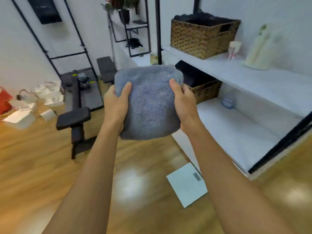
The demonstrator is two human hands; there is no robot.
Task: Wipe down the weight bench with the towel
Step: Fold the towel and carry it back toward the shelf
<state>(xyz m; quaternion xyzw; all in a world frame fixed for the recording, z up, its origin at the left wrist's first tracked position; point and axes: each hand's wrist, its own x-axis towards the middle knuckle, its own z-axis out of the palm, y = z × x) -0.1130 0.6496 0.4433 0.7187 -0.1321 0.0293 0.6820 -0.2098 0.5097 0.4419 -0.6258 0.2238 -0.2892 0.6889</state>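
Note:
A folded blue-grey towel (149,102) is held up in front of me at chest height, gripped on both sides. My left hand (115,107) clamps its left edge, thumb on top. My right hand (184,105) clamps its right edge the same way. The black weight bench (74,118) stands on the wooden floor to the left, well below and apart from the towel; its padded end faces me and its long pad runs away toward the wall.
White shelves (236,73) run along the right with two wicker baskets (202,38). A white bathroom scale (187,186) lies on the floor beneath my right arm. Bags and boxes (33,102) clutter the far left. A black rack (67,54) leans on the wall.

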